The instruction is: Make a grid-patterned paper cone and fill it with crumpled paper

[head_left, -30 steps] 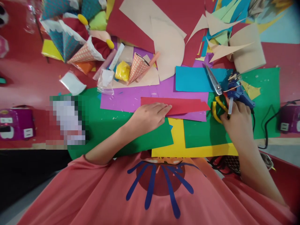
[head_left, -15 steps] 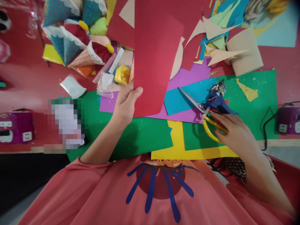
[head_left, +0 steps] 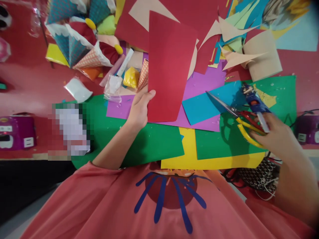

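Observation:
My left hand (head_left: 140,109) is closed on the lower left edge of a red craft sheet (head_left: 171,69), thumb on top. The sheet stands out over the purple sheet (head_left: 206,81), its right side slanting. My right hand (head_left: 276,132) is closed on scissors (head_left: 234,112) with yellow and red handles; their blades point up and left over a blue piece (head_left: 199,108). Against the fingers of that hand is a blue glue gun (head_left: 256,99), its tip crusted with scraps and a pale glue stick (head_left: 263,122) at its rear. Whether the fingers also grip the gun, I cannot tell.
Green sheets (head_left: 139,146) and a yellow sheet (head_left: 211,162) cover the near table. Patterned cones (head_left: 67,49) and small packets lie at the upper left. Beige offcuts (head_left: 231,28) and a beige roll (head_left: 263,56) are at the upper right. Purple boxes (head_left: 18,132) stand at the sides.
My right hand has moved right with the scissors. The glue gun has shifted right and turned. The red sheet has come down and slightly right with my left hand, its top edge now showing.

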Demonstrator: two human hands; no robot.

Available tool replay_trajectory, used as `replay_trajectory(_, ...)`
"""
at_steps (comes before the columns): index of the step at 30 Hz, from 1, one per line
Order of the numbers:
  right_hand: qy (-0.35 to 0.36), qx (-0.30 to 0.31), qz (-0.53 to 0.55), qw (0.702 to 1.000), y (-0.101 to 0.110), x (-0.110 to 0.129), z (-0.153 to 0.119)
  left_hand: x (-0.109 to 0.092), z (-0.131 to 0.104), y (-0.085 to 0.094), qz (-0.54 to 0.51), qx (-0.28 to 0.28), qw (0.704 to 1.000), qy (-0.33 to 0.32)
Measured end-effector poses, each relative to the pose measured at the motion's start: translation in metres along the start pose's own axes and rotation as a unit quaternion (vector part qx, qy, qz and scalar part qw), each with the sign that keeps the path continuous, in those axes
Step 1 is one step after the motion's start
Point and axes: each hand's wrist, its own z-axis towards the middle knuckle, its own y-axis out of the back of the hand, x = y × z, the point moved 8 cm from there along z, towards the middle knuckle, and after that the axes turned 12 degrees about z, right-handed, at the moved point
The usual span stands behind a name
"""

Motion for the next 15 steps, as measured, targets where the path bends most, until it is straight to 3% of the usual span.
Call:
replay_trajectory(5,-0.043,0.072,0.015,0.996,-0.002,-0.023,0.0,0.0,0.0,-0.003,-0.017,0.007,1.0,-0.002)
replay_trajectory(10,0.068,0.113,0.039,0.991,-0.006,0.005,-0.002,0.001,0.001,-0.002,-0.108,0.002,0.994,0.03)
replay_trajectory(15,0.005,0.069,0.1,0.993,0.0,0.032,-0.024,0.006,0.004,-0.001,-0.104,-0.003,0.993,0.059)
